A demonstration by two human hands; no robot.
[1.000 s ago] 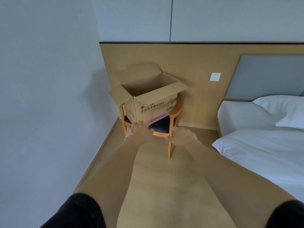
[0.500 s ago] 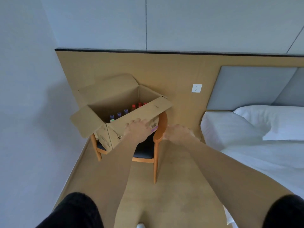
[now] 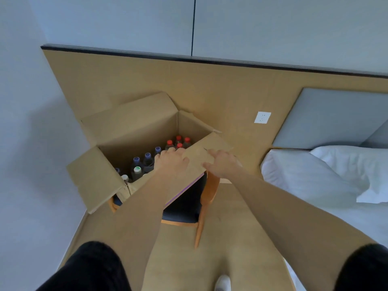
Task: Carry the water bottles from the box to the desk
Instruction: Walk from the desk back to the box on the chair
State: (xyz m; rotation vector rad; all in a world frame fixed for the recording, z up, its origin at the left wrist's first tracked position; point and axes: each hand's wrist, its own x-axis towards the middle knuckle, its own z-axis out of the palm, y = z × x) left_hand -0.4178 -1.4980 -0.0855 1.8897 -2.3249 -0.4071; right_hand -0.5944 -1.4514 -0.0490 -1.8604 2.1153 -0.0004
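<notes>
An open cardboard box (image 3: 134, 131) stands on a wooden chair (image 3: 206, 192) in the room's corner. Inside stand several bottles: red-capped ones (image 3: 178, 141) at the right, purple-capped ones (image 3: 147, 157) in the middle, and a white-capped one (image 3: 137, 171) nearer the left. My left hand (image 3: 173, 161) hovers over the box's near flap, fingers loosely spread, holding nothing. My right hand (image 3: 221, 164) is stretched over the same flap's right end, fingers relaxed and empty. No desk is in view.
A bed (image 3: 315, 179) with white sheets and a pillow (image 3: 352, 160) fills the right side. A grey wall (image 3: 31, 143) closes the left. The wooden wall panel (image 3: 210, 91) with a socket (image 3: 262, 117) stands behind the box. Wooden floor (image 3: 184, 259) lies below me.
I have come closer to the box and now look down into it, so more bottles show. Both hands have risen from the chair's front to above the box's near flap.
</notes>
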